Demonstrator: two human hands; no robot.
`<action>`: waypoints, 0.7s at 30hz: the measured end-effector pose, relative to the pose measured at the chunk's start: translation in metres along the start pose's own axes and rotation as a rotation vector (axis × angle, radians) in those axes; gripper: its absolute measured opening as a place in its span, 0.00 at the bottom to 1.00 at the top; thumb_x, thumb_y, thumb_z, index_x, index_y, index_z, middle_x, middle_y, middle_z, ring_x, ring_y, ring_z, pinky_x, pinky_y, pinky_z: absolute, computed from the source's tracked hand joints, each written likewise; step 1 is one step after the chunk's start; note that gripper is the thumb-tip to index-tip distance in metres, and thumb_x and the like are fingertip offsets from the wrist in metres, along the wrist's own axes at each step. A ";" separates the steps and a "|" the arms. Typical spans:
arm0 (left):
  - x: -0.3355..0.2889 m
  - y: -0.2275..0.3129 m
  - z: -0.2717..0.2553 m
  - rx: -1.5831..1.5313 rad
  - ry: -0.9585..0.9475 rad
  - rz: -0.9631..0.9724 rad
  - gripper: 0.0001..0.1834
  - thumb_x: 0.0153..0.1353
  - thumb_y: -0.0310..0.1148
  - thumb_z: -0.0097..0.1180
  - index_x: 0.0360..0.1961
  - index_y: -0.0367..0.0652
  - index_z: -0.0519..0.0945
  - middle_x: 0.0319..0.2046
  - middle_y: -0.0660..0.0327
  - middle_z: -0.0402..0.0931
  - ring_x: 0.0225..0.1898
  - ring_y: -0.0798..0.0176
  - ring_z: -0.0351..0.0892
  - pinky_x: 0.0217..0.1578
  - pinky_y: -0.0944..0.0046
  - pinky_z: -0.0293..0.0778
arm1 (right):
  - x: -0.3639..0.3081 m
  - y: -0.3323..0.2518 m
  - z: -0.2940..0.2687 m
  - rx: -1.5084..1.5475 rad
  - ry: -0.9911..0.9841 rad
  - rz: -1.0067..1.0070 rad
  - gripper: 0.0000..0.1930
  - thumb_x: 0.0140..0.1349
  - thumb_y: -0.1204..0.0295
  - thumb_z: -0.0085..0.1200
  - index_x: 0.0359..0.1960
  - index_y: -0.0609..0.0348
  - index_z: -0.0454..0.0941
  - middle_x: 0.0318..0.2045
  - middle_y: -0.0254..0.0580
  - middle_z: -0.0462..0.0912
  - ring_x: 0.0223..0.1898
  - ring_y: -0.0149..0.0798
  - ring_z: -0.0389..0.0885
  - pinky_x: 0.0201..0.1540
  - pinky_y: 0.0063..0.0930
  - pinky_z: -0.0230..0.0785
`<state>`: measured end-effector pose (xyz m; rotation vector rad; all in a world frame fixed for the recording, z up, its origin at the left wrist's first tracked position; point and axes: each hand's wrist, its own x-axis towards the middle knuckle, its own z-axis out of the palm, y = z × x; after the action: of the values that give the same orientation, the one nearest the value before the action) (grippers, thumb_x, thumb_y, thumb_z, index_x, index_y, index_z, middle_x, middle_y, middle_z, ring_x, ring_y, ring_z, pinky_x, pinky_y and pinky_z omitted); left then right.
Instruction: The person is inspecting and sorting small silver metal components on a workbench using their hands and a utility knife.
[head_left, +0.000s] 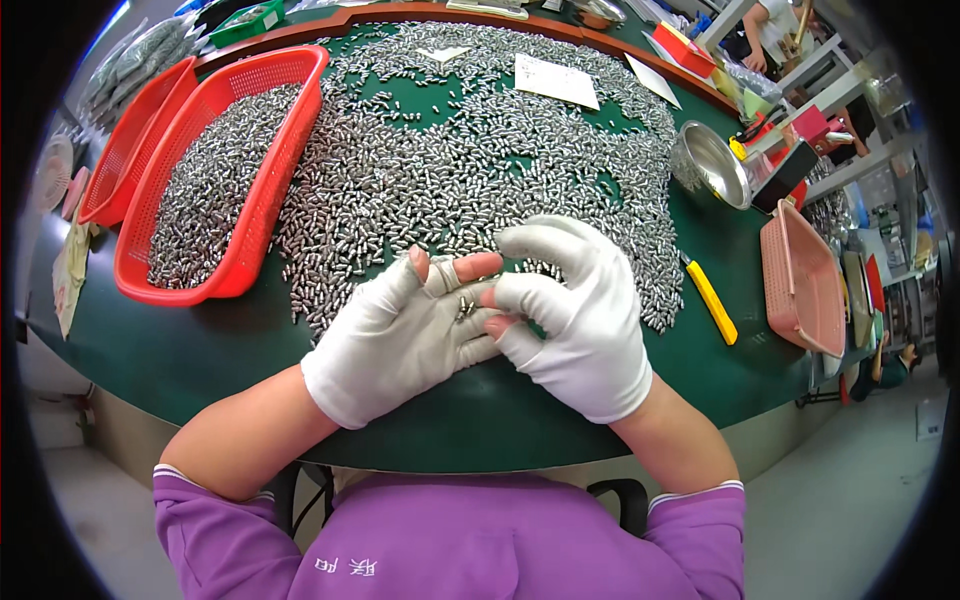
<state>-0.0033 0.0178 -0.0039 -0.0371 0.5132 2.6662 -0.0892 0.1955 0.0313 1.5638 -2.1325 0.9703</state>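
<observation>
My left hand [395, 335], in a white glove with some bare fingertips, is turned palm up and cupped. A few small silvery metal parts [465, 308] lie in that palm. Over the left fingers curls my right hand [590, 325], gloved the same way, its bare thumb and fingertip drawn together beside the parts. Whatever the right fingers pinch is too small to make out. Just beyond both hands spreads a wide layer of similar bullet-shaped metal parts [450, 180] on the green tabletop [270, 355].
A red plastic basket [290, 165] full of metal parts stands at left, another red basket [110, 190] beside it. To the right are a steel bowl [735, 165], a yellow utility knife [712, 305] and a pink basket [790, 280]. A white paper [555, 80] lies on the parts.
</observation>
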 end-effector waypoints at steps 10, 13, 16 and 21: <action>0.002 -0.005 0.000 0.044 -0.067 -0.033 0.38 0.62 0.46 0.60 0.66 0.38 0.58 0.54 0.58 0.68 0.59 0.63 0.67 0.66 0.58 0.58 | -0.005 0.001 0.006 0.099 -0.101 0.108 0.09 0.40 0.76 0.63 0.25 0.58 0.77 0.43 0.49 0.79 0.47 0.54 0.77 0.49 0.45 0.71; -0.004 -0.004 -0.004 0.073 -0.063 -0.012 0.32 0.62 0.37 0.60 0.65 0.41 0.63 0.57 0.60 0.69 0.60 0.62 0.69 0.66 0.57 0.58 | -0.008 0.001 0.006 0.142 -0.128 0.172 0.09 0.44 0.77 0.63 0.28 0.58 0.78 0.47 0.49 0.79 0.51 0.54 0.77 0.52 0.44 0.70; -0.006 -0.003 0.000 0.143 0.000 -0.002 0.31 0.61 0.30 0.60 0.65 0.41 0.63 0.59 0.59 0.68 0.60 0.63 0.70 0.67 0.56 0.60 | -0.009 -0.002 0.006 0.205 -0.117 0.247 0.07 0.47 0.78 0.63 0.29 0.58 0.78 0.48 0.49 0.78 0.49 0.49 0.78 0.49 0.38 0.73; -0.004 -0.001 0.008 0.263 0.127 -0.023 0.33 0.62 0.28 0.59 0.66 0.35 0.59 0.59 0.57 0.67 0.59 0.64 0.71 0.65 0.58 0.65 | -0.012 -0.003 0.010 0.335 -0.047 0.362 0.07 0.46 0.76 0.64 0.26 0.58 0.79 0.43 0.47 0.80 0.46 0.50 0.78 0.49 0.39 0.72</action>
<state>0.0012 0.0205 0.0037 -0.1349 0.8945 2.5631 -0.0808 0.1960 0.0177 1.3675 -2.4383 1.4865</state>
